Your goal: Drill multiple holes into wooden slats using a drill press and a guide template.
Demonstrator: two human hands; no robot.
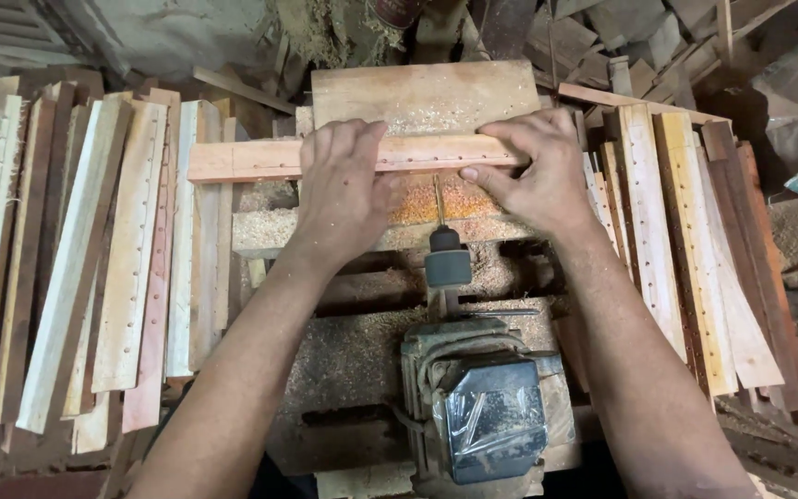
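While both hands press down at centre frame, the rest lies as follows.

Left hand (342,189): laid flat with its fingers together over a wooden strip (251,159), fingertips curled on the strip's far edge, palm toward the near side; it pinches nothing.

Right hand (538,171): spread over the right end of the same strip, fingers over the top edge, thumb stretched leftward along the near edge.

Wooden strip: a pale reddish slat lying crosswise in the upper centre of the frame, with a row of small holes along its length; its left end juts out past the left hand.

Backing board (422,92): a broad flat plank just beyond the strip, dusted with sawdust.

Drill bit (437,199): thin, pointing up the frame from a dark chuck (447,263), its tip at the strip between the hands.

Motor (477,407): a dark grey-green body at lower centre, partly wrapped in clear plastic, in line with the chuck.

Sawdust (344,356): heaped around the motor and under the bit.

Left stack (76,268): many drilled slats standing side by side at the left of the frame.

Right stack (685,249): more slats at the right.
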